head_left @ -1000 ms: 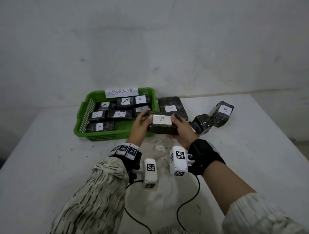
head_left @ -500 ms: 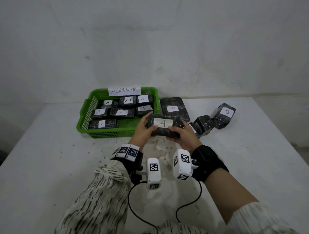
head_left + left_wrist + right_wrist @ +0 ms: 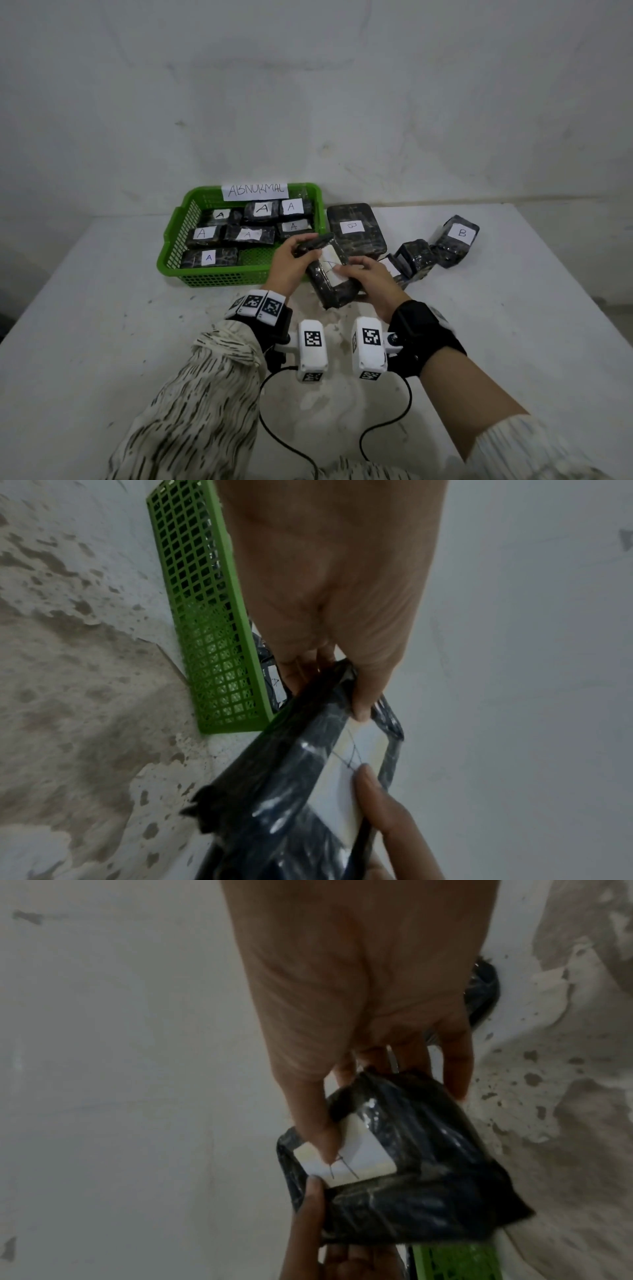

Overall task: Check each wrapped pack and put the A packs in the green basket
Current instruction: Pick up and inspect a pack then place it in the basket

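White table point(image 3: 102, 325): black wrapped pack point(image 3: 330, 277), white A label, tilted, held both hands.

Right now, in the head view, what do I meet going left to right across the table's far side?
green basket → held A pack, gripped by left hand and right hand → small wrapped pack → upright B pack

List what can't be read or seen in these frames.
- Held pack: label partly covered by the right hand thumb, head view; the wrist views show only some pen strokes.
- Small pack by the B packs: label turned away, letter unreadable.
- Green basket: cut to one wall in both wrist views.
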A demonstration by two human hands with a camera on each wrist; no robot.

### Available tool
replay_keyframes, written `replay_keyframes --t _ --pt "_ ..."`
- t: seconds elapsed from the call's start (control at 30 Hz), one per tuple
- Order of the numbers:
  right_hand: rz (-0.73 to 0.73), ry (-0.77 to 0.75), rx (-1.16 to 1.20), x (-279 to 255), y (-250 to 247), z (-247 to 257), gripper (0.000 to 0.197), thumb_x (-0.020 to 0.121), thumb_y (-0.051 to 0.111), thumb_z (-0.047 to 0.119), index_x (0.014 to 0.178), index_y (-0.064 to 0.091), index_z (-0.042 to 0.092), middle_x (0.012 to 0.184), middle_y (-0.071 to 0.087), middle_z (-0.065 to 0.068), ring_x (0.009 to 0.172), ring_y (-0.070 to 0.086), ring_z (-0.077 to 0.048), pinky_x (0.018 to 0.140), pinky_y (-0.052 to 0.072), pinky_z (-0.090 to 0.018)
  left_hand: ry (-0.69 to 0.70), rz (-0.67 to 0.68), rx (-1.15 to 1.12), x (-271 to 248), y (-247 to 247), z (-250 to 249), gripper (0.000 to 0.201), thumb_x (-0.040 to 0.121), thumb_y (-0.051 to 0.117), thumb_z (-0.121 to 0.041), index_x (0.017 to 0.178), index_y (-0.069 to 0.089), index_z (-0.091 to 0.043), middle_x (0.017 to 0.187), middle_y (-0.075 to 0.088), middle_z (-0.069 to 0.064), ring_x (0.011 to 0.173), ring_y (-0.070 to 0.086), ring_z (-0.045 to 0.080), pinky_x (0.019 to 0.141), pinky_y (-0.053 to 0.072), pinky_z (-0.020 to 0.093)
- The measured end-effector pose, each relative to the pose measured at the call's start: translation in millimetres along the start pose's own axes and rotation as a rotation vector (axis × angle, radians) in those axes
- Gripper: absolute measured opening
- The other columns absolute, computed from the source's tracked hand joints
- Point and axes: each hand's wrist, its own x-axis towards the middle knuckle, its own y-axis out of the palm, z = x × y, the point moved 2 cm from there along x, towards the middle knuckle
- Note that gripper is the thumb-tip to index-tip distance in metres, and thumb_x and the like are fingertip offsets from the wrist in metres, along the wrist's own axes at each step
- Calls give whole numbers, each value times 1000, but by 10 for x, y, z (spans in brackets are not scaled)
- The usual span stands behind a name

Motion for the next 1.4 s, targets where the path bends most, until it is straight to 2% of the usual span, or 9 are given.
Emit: replay_keyframes --t 0.13,0.23,0.4,0.6,0.83,1.0,1.13,1.2,1.4 --pt "76 44 -10 -42 13 18 27 86 67 33 107 66 17 96 69 -1 90 64 -21 86 53 -45 -17 137 51 -2 21 -66 34 84 66 -8 116 60 -16 113 62 9 102 59 19 96 49 35" --pt "71 55 61 -45 24 17 8 87 67 26 89 62 20 88 66 0 88 60 -23 84 51 -50 -54 108 8 -26 45 -24 40 82 68 -10 119 55 -18 112 60 8 101 60 21 89 52 32" --pt "100 71 51 -82 60 34 20 87 67 29 101 58 18 96 63 -3 90 60 -23 84 51 -51 -33 72 -26 -77 46 0 38 82 67 -2 117 58 -12 106 63 6 97 61 18 78 52 18" --pt "15 60 138 -52 62 85 25 91 60 35 112 58 22 116 67 -6 111 61 -29 96 45 -60 -119 144 -89 -157 92 -2 47 85 63 -4 127 49 -19 121 57 3 111 56 19 78 54 33" --pt "3 -28 37 -112 115 61 41 87 66 8 124 51 16 109 67 -4 90 65 -17 80 55 -42 -92 67 -49 -109 85 46 44 87 61 -4 126 43 -16 118 51 7 106 55 22 85 52 40" --pt "77 -89 77 -171 168 107 39 97 51 36 135 46 30 123 59 3 108 59 -13 76 57 -36 -36 -1 118 -68 93 54 12 90 58 -11 93 49 -20 94 48 4 94 53 27 84 48 44" --pt "117 -108 3 -156 107 155 31 103 39 30 127 52 43 129 55 5 118 52 -13 75 52 -34 -183 74 -138 -102 111 -26 34 100 34 -35 117 50 -9 103 59 6 94 59 20 80 51 37" --pt "138 -113 -44 -137 77 153 34 102 43 17 120 61 39 123 57 5 114 53 -13 79 48 -33 -194 97 -162 -110 95 -21 39 96 42 -40 123 48 -12 112 60 5 101 59 18 88 51 43" --pt "-22 -165 7 -69 72 116 15 93 59 16 104 56 26 98 56 -1 97 56 -17 80 42 -31 -150 37 -116 -53 38 40 35 88 61 -11 120 48 -13 118 59 8 112 57 26 97 47 42"
